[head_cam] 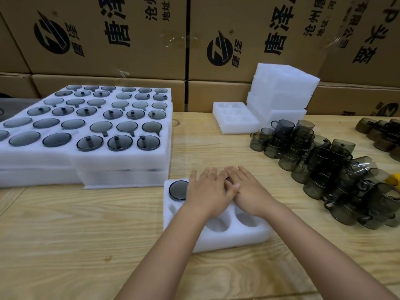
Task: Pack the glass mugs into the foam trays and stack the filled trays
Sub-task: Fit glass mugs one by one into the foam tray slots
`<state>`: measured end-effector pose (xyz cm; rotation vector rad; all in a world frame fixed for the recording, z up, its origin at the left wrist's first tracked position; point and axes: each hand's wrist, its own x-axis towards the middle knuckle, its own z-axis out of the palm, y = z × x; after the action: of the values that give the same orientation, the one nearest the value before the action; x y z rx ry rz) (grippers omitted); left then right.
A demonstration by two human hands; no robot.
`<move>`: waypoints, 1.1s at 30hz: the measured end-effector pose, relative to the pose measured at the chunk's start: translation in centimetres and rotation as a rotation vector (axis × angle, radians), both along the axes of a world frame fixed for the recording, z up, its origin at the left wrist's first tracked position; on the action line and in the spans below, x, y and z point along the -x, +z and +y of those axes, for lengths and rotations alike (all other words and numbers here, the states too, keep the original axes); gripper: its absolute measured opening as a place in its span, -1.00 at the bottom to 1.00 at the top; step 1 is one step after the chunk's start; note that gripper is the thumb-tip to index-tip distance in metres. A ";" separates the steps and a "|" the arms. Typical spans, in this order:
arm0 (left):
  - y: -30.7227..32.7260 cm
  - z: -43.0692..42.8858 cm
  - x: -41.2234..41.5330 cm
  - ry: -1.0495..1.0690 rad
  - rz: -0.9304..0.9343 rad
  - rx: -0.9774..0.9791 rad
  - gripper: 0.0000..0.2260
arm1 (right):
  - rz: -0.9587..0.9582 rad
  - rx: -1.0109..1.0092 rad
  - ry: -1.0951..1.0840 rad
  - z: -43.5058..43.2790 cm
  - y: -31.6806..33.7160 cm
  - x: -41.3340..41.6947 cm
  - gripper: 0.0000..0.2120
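A white foam tray (pixel 218 241) lies on the wooden table in front of me. One dark glass mug (pixel 178 190) sits in its far left pocket, base up. My left hand (pixel 208 191) and my right hand (pixel 249 191) lie flat side by side, fingers straight, pressing on the tray's far row. What is under the palms is hidden. Two near pockets show empty. A heap of loose smoky glass mugs (pixel 320 163) lies to the right.
Stacked filled foam trays (pixel 86 156) cover the left of the table. An empty tray (pixel 234 118) and a pile of foam trays (pixel 281 92) stand at the back. Brown mugs (pixel 383 133) sit far right. Cardboard boxes (pixel 129 40) wall the rear.
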<state>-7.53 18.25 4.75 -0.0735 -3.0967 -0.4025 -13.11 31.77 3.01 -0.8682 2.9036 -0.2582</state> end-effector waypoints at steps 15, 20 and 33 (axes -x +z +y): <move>-5.0 -10.3 -7.1 0.254 0.321 -1.159 -0.80 | 0.518 0.032 -0.869 10.4 6.2 5.3 -0.50; -4.9 -10.2 -7.1 0.176 0.230 -1.124 -0.81 | 0.295 -0.331 -0.899 12.7 6.0 6.7 -0.61; -5.4 -10.3 -7.6 0.226 0.374 -1.149 -0.84 | 0.371 0.037 -0.683 10.1 6.4 4.4 -0.73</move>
<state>0.09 7.96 -0.66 0.1893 -2.0640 -1.7660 -17.54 41.87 9.39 0.1317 3.4530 -0.2135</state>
